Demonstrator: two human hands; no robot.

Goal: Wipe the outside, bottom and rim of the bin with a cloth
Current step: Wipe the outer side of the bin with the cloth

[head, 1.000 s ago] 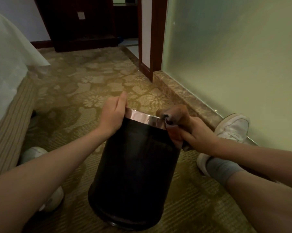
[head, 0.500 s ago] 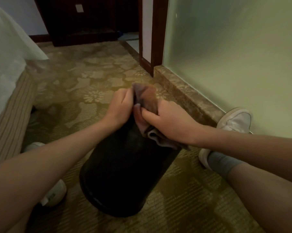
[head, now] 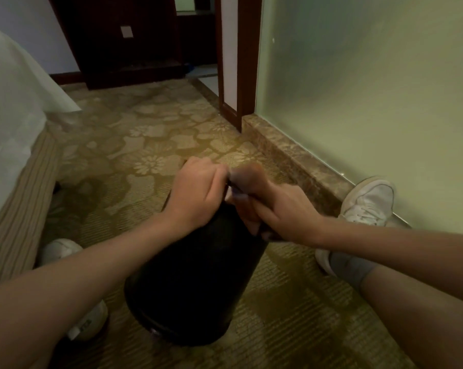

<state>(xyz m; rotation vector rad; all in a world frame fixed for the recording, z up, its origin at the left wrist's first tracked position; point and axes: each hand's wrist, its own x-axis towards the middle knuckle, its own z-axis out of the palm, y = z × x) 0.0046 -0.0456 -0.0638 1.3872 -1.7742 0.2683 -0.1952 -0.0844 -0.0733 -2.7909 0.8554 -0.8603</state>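
Both hands meet at the top of the black bin point(head: 198, 275), which stands tilted on the patterned carpet point(head: 150, 145) between the person's white shoes. The left hand point(head: 195, 194) is curled over the bin's rim, gripping it. The right hand point(head: 283, 211) is closed around a bunched brownish cloth point(head: 245, 174), pressing it to the rim just beside the left fingers.

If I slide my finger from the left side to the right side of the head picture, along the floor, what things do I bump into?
Bed → left white shoe → black bin → left hand → cloth → right hand → right white shoe.
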